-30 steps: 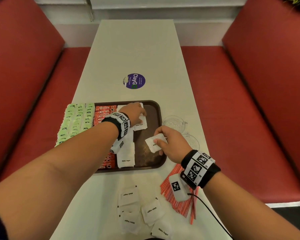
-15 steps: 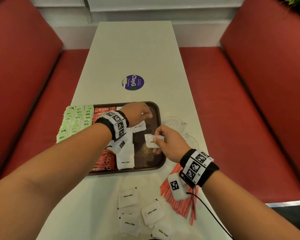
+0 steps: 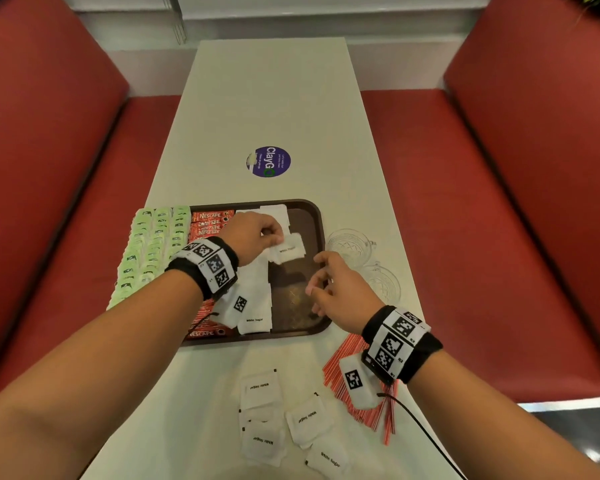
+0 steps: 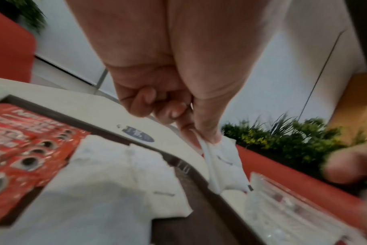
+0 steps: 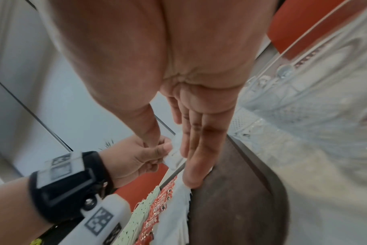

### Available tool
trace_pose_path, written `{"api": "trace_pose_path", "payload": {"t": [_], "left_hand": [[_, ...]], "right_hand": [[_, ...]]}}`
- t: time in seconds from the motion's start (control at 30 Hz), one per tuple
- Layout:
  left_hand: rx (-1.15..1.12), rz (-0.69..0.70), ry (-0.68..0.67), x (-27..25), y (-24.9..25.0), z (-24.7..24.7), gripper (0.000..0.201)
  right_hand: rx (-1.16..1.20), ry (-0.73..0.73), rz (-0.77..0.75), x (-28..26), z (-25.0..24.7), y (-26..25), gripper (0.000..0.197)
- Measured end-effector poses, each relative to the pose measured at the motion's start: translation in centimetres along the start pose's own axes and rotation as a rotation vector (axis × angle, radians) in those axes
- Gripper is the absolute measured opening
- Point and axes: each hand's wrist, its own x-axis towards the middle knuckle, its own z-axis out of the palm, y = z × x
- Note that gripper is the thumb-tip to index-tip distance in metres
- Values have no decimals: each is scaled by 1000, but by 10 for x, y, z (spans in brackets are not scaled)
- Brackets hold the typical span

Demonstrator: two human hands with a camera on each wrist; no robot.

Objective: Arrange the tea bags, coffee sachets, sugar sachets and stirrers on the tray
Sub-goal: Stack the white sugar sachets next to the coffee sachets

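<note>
A brown tray [image 3: 314,216] holds rows of green tea bags [image 3: 146,251], red coffee sachets [image 3: 208,220] and a column of white sugar sachets [image 3: 255,306]. My left hand [image 3: 257,233] pinches a white sugar sachet [image 3: 288,249] above the tray's far part; the sachet [image 4: 224,164] hangs from thumb and fingers [image 4: 207,132]. My right hand [image 3: 333,289] hovers over the tray's right side, fingers [image 5: 197,149] straight and empty. Several loose sugar sachets [image 3: 260,389] lie on the table in front of the tray. Red stirrers [image 3: 340,362] lie under my right wrist.
Two clear glass cups [image 3: 349,244] stand just right of the tray. A purple round sticker [image 3: 269,161] is on the white table [image 3: 274,98] beyond the tray. Red bench seats [image 3: 499,202] flank the table on both sides.
My right hand has passed its sugar sachet to the left hand and drawn back, fingers now straight. The left hand now pinches that sachet over the tray.
</note>
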Motion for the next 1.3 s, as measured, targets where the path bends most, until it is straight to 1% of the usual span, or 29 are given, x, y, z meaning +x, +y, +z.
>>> {"api": "trace_pose_path", "payload": {"t": [0.1, 0.2, 0.3, 0.4, 0.47, 0.5, 0.53, 0.6, 0.67, 0.77, 0.87, 0.93, 0.97, 1.03, 1.13, 1.23, 1.3], "left_hand": [[92, -74, -47, 12, -10, 13, 6], [173, -108, -92, 21, -13, 26, 8], [283, -121, -123, 28, -13, 30, 11], [399, -132, -129, 31, -11, 29, 15], [413, -102, -104, 32, -9, 30, 23], [399, -64, -96, 32, -7, 32, 28], [390, -15, -111, 31, -4, 35, 31], [434, 69, -203, 29, 2, 42, 34], [521, 86, -271, 27, 7, 45, 36], [517, 71, -253, 19, 11, 42, 38], [408, 89, -155, -5, 20, 33, 40], [317, 104, -113, -31, 29, 27, 31], [292, 105, -126, -46, 32, 26, 26], [275, 99, -204, -77, 32, 27, 19], [296, 102, -356, -119, 25, 39, 19], [339, 82, -480, -147, 16, 56, 30], [359, 76, -512, -159, 9, 67, 39]], "right_hand": [[-135, -69, -14, -10, 0, 9, 28], [-219, -147, -26, -20, 1, 16, 23], [-268, -209, -36, -29, 3, 21, 26], [-380, -267, -71, -36, 8, 26, 31], [-454, -310, -89, -40, 12, 27, 34], [-487, -332, -92, -42, 14, 27, 36], [-521, -351, -95, -44, 16, 27, 38], [-583, -386, -93, -47, 20, 27, 42], [-635, -419, -92, -49, 24, 26, 46], [-707, -457, -116, -53, 30, 25, 49], [-764, -472, -138, -58, 39, 24, 52], [-808, -488, -148, -62, 47, 23, 55], [-837, -498, -157, -64, 51, 23, 57], [-896, -519, -178, -66, 59, 24, 59], [-983, -523, -210, -69, 67, 25, 57], [-1014, -522, -212, -68, 72, 24, 47], [-1016, -520, -208, -66, 74, 23, 40]]}}
